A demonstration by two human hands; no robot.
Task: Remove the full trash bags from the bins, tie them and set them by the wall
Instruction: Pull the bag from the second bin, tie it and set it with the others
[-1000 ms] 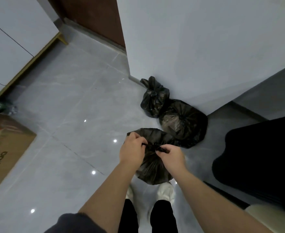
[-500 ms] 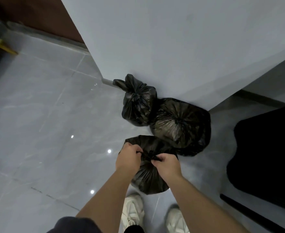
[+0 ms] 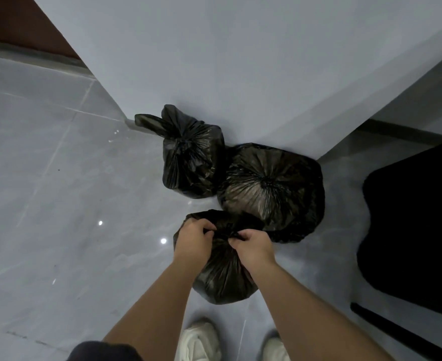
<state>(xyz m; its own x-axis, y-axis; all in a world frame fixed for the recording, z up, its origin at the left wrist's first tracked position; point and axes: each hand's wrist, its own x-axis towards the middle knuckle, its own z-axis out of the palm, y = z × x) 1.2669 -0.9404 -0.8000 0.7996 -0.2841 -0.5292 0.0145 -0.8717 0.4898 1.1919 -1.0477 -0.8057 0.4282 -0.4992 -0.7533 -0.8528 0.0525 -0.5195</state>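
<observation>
Two tied black trash bags rest against the white wall (image 3: 240,74): a smaller one (image 3: 191,162) on the left and a larger round one (image 3: 272,188) beside it. In front of them a third black bag (image 3: 222,277) sits on the grey floor. My left hand (image 3: 192,239) and my right hand (image 3: 251,243) both pinch the gathered neck at its top, fingers curled into the plastic. The knot itself is hidden between my fingers.
Grey glossy floor tiles (image 3: 58,204) spread to the left. A large black object (image 3: 412,230) stands at the right, close to the bags. My white shoes (image 3: 201,342) are just below the held bag. A brown door panel (image 3: 19,24) shows at top left.
The view has moved closer to the wall and the bags. My hands keep hold of the third bag's neck, now lower and nearer the two bags by the wall.
</observation>
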